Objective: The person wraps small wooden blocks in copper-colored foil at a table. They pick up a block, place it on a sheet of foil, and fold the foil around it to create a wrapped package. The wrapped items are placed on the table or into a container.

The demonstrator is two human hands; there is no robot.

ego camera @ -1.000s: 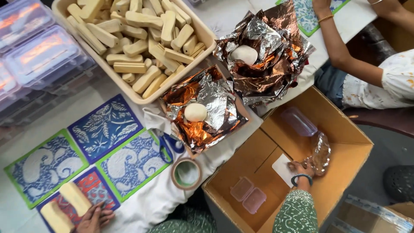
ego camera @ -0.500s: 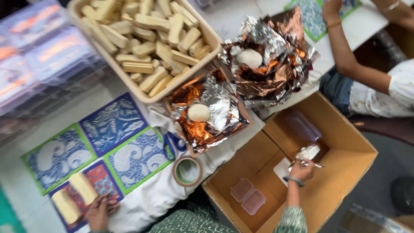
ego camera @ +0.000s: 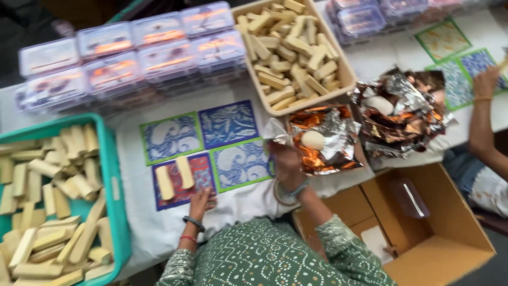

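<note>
A white-covered surface stretches before me, crowded with trays and patterned paper sheets. My left hand rests flat, fingers spread, on the lower edge of the red patterned sheet, where two pale bars lie side by side, unwrapped as yet. My right hand, just right of that sheet, has its fingers closed on a crumpled clear wrapper beside the foil pile. Left of the red sheet the green tray holds many bars waiting; above and right of it the beige tray holds more. Lidded clear boxes stacked above the sheet look packed already, so I judge much remains. A cardboard box stands open below right.
</note>
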